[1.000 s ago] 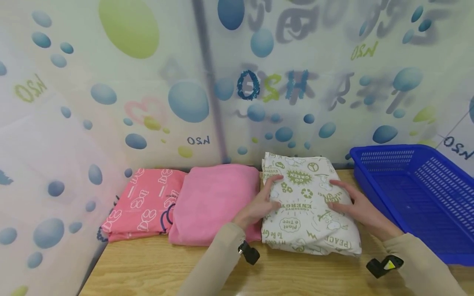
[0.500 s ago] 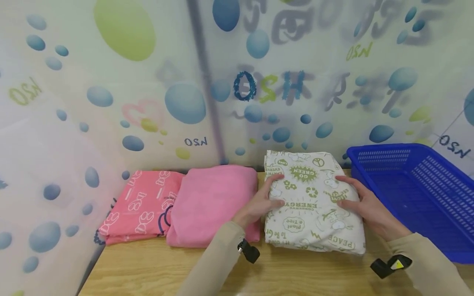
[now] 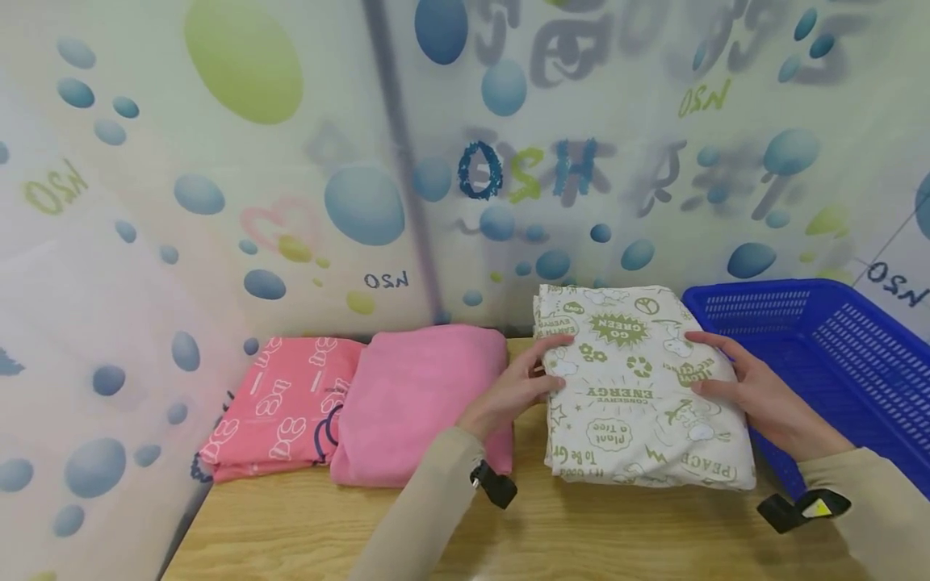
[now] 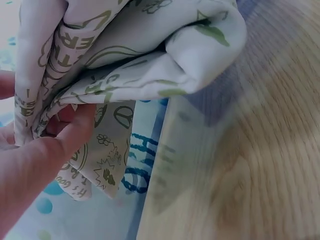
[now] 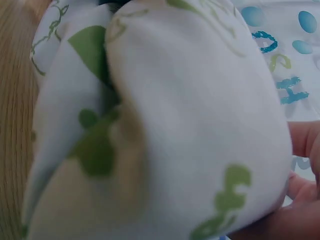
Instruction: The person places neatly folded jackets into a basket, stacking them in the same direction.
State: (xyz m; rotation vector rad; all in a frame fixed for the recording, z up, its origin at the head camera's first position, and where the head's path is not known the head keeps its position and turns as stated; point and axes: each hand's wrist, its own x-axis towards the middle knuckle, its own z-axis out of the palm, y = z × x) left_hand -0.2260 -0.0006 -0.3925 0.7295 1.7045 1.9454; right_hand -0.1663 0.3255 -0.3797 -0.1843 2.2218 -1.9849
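L hand [image 3: 517, 389] & R hand [image 3: 763, 397] grip opp. sides of folded white printed cloth [image 3: 639, 411], held above tabletop [image 3: 327, 532] nr. rear edge, R of ctr., betw. folded pink cloth [image 3: 421, 403] & blue basket [image 3: 806, 363].

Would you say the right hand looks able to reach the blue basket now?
Probably yes: the blue basket lies beside the right hand, though that hand holds the white printed cloth.

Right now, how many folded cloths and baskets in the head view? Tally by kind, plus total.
Folded cloths: 3 (white-and-green printed cloth, plain pink cloth, coral printed cloth)
Baskets: 1 (blue basket)
Total: 4
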